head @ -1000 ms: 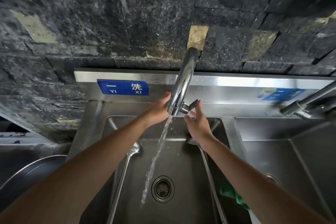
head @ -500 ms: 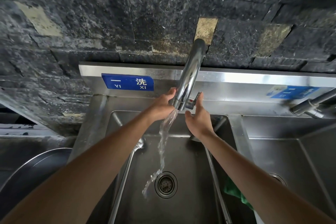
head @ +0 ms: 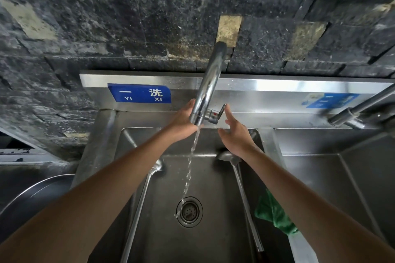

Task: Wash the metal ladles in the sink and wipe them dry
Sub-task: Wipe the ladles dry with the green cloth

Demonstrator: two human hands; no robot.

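Fingers point(head: 227, 113) of the right hand point(head: 236, 135) spread loosely against the tap lever point(head: 221, 111); the left hand point(head: 181, 123) cups the spout point(head: 208, 89), its grip hidden. Water has thinned since a moment ago, so flow is being set. Both ladles point(head: 239, 177) lie in the sink point(head: 213, 241), handles cut off below.

Items counted in view — two long-handled metal ladles, one on the left point(head: 147, 179) and one on the right point(head: 239, 177) of the sink. Two stainless steel sink basins point(head: 213, 241) point(head: 333, 177). Two chrome faucets point(head: 208, 87) point(head: 361, 109). Two blue rectangular labels point(head: 139, 93) point(head: 330, 100). One round perforated drain strainer point(head: 189, 212). One crumpled green cloth point(head: 274, 214). Two bare hands point(head: 183, 120) point(head: 236, 134) — nothing further tallied.
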